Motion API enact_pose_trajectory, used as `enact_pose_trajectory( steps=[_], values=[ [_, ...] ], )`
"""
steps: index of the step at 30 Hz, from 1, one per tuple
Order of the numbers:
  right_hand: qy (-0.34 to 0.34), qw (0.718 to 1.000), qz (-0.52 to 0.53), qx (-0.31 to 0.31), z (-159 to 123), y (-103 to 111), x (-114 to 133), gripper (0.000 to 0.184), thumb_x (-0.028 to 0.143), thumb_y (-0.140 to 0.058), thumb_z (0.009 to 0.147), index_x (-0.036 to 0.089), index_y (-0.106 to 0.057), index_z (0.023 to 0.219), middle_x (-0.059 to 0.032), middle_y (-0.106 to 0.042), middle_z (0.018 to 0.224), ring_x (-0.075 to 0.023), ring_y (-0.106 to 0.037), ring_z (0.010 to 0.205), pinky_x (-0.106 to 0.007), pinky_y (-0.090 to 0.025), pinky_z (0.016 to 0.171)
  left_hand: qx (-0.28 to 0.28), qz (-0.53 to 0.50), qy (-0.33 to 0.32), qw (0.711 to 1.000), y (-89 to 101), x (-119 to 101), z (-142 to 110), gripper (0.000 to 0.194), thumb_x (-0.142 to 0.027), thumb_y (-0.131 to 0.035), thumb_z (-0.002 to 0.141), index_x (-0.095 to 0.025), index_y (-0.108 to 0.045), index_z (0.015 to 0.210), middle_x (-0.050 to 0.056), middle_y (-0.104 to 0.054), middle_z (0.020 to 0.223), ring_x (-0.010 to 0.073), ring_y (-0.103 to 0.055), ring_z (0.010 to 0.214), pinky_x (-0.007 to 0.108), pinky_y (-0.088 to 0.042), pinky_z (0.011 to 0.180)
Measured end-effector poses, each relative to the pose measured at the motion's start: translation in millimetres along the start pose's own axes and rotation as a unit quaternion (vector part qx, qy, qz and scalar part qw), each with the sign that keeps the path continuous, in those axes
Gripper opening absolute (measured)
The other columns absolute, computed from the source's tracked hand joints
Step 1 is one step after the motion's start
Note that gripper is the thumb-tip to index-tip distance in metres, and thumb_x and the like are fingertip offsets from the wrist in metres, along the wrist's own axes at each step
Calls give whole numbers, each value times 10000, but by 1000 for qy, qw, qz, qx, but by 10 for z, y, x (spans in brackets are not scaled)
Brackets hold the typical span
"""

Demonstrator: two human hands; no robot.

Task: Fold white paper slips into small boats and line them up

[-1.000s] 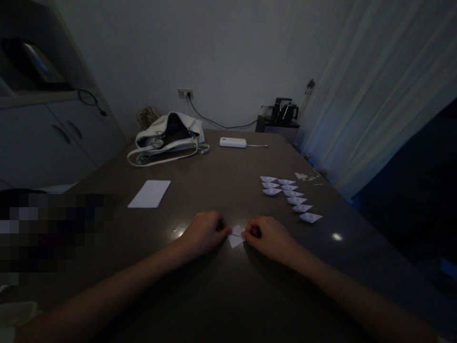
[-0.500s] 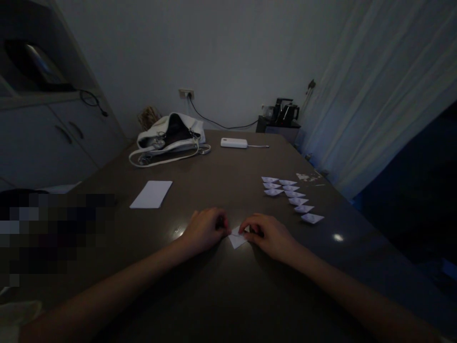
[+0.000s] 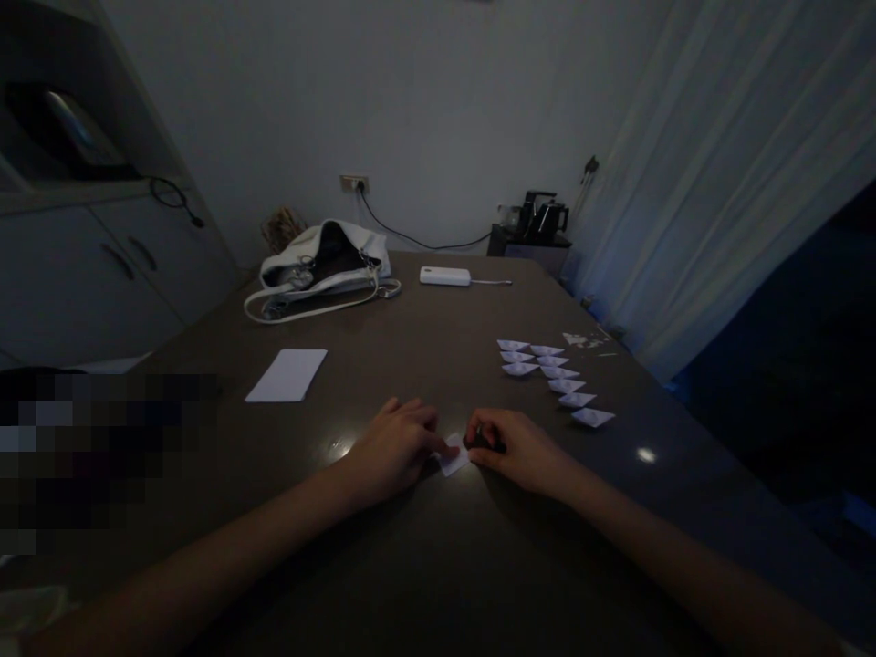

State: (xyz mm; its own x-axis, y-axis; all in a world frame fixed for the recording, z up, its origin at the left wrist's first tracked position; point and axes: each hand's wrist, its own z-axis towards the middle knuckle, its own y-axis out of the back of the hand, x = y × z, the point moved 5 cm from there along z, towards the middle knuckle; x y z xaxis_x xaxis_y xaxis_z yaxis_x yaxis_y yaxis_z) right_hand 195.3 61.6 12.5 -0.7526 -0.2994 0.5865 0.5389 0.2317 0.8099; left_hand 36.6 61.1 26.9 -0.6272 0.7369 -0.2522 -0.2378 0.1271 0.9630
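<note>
A small folded piece of white paper [image 3: 453, 455] lies on the dark table [image 3: 424, 347] between my hands. My left hand [image 3: 395, 444] rests on the paper's left side, fingertips pressing on it, fingers partly stretched out. My right hand [image 3: 512, 447] is curled, pinching the paper's right edge. Most of the paper is hidden under my fingers. To the right lie several finished small white paper boats [image 3: 556, 381] in a rough double row.
A white sheet of paper [image 3: 287, 375] lies to the left. A white handbag [image 3: 321, 265] and a white power bank [image 3: 445, 276] with a cable sit at the far end. A kettle [image 3: 540, 217] stands on a side stand. A curtain hangs to the right.
My left hand has moved right and flattened over the paper, covering more of it. My right hand has stayed pinched at the right edge. The paper shows less than before.
</note>
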Motion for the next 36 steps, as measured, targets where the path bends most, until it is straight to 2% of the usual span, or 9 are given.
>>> enact_pose_trajectory(
  steps=[5,9,15,19,23,26,30,32,36],
  values=[
    [2,1000,19,11,3,-31,-8,81,148,-669,747,185,-649,816,26,-544,703,-103,-495,638,-214,-299,566,36,14,-60,997,37,-6,-21,257,-164,-534,860,-306,-707,986,35,-585,871,217,-527,883,335,-301,742],
    [12,998,54,28,-4,-26,9,93,99,-639,754,170,-660,810,22,-569,694,-97,-491,629,-208,-313,560,36,1,-56,998,18,18,-38,350,-121,-549,810,-318,-677,1070,32,-571,876,215,-527,874,340,-313,767],
    [-3,992,99,72,-14,34,-58,143,106,-646,742,144,-679,876,8,-603,705,-84,-477,575,-193,-339,530,44,-47,-51,997,-1,52,-65,394,-92,-503,804,-307,-671,1087,36,-560,910,213,-520,901,345,-340,793],
    [7,998,67,13,-16,72,-17,134,223,-588,834,155,-702,853,-5,-618,686,-101,-505,592,-210,-352,540,31,-109,-48,992,-21,92,-58,411,-80,-517,801,-313,-669,1104,36,-560,961,200,-520,930,335,-365,832],
    [35,999,0,-29,-27,16,80,116,250,-681,768,185,-710,859,-12,-642,782,-107,-524,627,-221,-352,569,-9,-181,-22,983,-54,156,-20,303,-117,-544,829,-272,-700,1038,45,-581,1012,190,-535,961,313,-392,851],
    [43,998,-29,-44,-33,-24,107,106,219,-699,745,196,-698,849,-4,-641,797,-107,-529,639,-223,-343,580,-38,-243,23,969,-60,226,10,243,-164,-527,873,-212,-688,1049,48,-622,940,160,-571,864,256,-424,759],
    [39,998,-30,-45,-39,-39,97,97,216,-687,752,197,-683,847,1,-638,810,-102,-518,623,-220,-331,568,-44,-216,80,972,-52,262,15,167,-295,-629,832,-167,-707,905,36,-618,806,155,-561,749,237,-410,659],
    [38,998,-23,-41,-41,-40,94,110,217,-684,753,198,-684,861,-2,-634,813,-104,-514,624,-221,-332,568,-36,-192,83,977,-58,236,10,133,-288,-667,798,-161,-699,819,31,-605,783,157,-552,744,238,-406,654],
    [35,998,-5,-42,-40,-28,103,157,219,-685,753,192,-690,908,-15,-628,827,-113,-517,649,-225,-344,586,-35,-190,85,977,-75,189,-2,91,-234,-639,811,-152,-668,784,34,-612,798,164,-559,773,246,-413,672]
  ],
)
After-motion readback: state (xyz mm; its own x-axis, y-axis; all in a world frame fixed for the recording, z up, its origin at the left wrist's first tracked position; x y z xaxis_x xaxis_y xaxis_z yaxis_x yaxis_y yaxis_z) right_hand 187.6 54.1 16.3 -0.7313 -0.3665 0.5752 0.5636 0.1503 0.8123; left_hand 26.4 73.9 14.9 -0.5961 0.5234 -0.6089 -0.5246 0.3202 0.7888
